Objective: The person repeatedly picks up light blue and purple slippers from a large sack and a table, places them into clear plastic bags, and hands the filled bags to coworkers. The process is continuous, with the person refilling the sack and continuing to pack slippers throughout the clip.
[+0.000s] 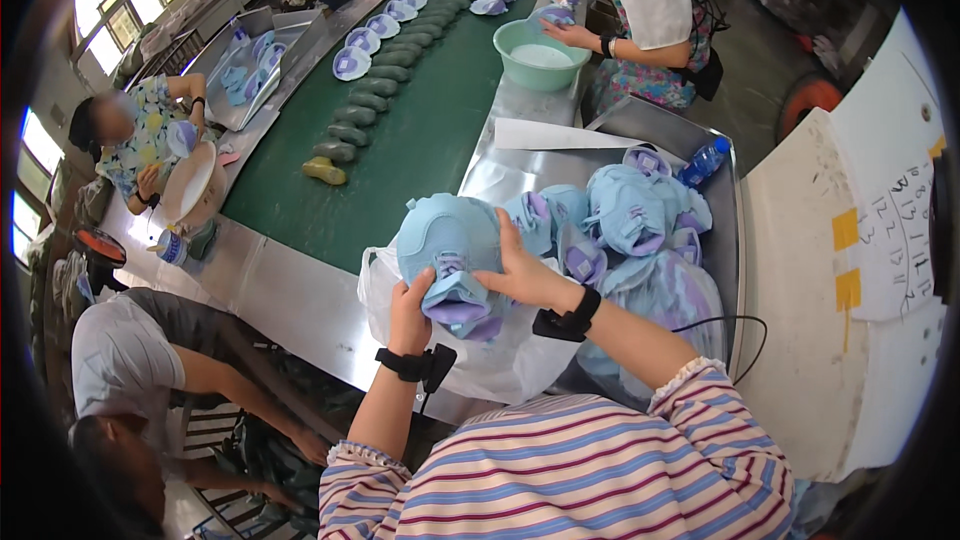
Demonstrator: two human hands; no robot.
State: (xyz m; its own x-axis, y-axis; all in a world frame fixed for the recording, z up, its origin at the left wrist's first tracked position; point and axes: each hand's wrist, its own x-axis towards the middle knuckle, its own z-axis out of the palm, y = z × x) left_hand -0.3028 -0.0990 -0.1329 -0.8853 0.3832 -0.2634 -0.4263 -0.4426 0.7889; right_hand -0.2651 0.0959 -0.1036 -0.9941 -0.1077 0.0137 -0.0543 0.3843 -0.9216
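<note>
One light-blue shoe upper [450,240], long axis near to far, toe far; fingers of left hand [408,318] and right hand [532,275] grasp its near-left and right sides.

From my remote station I find a footwear workshop, laid out as a production line. Grounds: a long, flat green work surface [430,135] edged with bright sheet-metal ledges [300,302]; a row of dark green, foot-shaped lasts [352,114] along it; pale-blue fabric shoe uppers [630,208] heaped in a grey metal tray [665,120]. I also note workers [150,130] stationed along both sides.
</note>
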